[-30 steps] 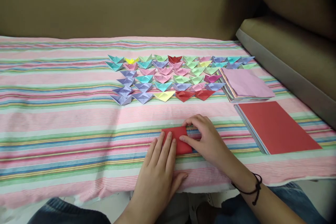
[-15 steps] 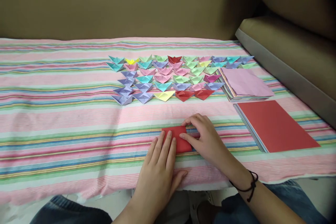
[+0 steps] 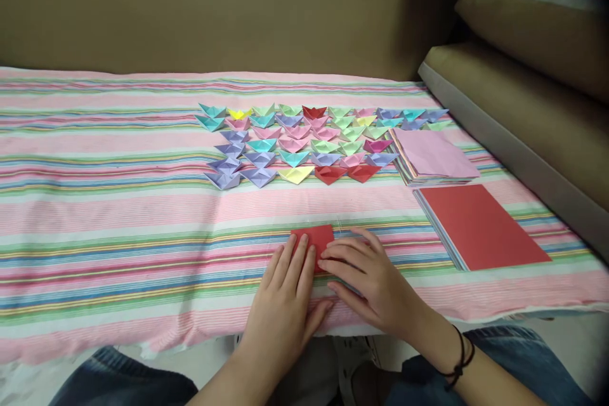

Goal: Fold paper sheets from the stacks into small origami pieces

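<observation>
Red folded paper (image 3: 318,238) lies on the striped cloth (image 3: 118,203) near its front edge — left hand (image 3: 285,304) and right hand (image 3: 371,279) both flat, fingers outstretched, pressing on it.

Both palms down, fingers stretched flat: left hand (image 3: 285,304) points straight ahead (thumb sticking out sideways), right hand (image 3: 375,282) angles in leftward, its fingertips just beside the left's.

Boats (image 3: 295,143) behind paper (image 3: 318,236), stacks (image 3: 480,225) right

both hands (image 3: 328,292) press red paper (image 3: 314,239) (near folded boats (image 3: 304,139)).
</observation>
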{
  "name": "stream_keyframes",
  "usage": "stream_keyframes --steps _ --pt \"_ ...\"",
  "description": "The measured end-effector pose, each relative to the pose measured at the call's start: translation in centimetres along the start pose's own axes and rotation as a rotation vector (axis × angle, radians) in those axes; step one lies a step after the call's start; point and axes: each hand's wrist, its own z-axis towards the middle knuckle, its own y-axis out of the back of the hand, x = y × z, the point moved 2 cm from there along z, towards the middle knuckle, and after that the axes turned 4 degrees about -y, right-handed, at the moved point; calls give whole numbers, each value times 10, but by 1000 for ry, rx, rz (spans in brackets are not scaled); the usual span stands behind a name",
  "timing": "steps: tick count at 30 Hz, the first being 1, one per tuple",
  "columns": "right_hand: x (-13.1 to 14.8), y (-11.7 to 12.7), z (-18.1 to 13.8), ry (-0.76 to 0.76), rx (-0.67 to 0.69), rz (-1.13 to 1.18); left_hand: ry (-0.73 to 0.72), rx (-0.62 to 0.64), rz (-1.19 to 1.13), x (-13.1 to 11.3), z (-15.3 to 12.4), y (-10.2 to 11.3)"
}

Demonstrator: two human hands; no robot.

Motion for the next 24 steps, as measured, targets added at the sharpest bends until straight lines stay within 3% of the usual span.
stream_keyframes --steps 13,24 --pt "-9 -1 -9 95 73 -123 -2 40 -30 -1 0 -1" --pt "-7 -2 -10 101 -13 -137 -24 70 -9 -1 -2 -2"
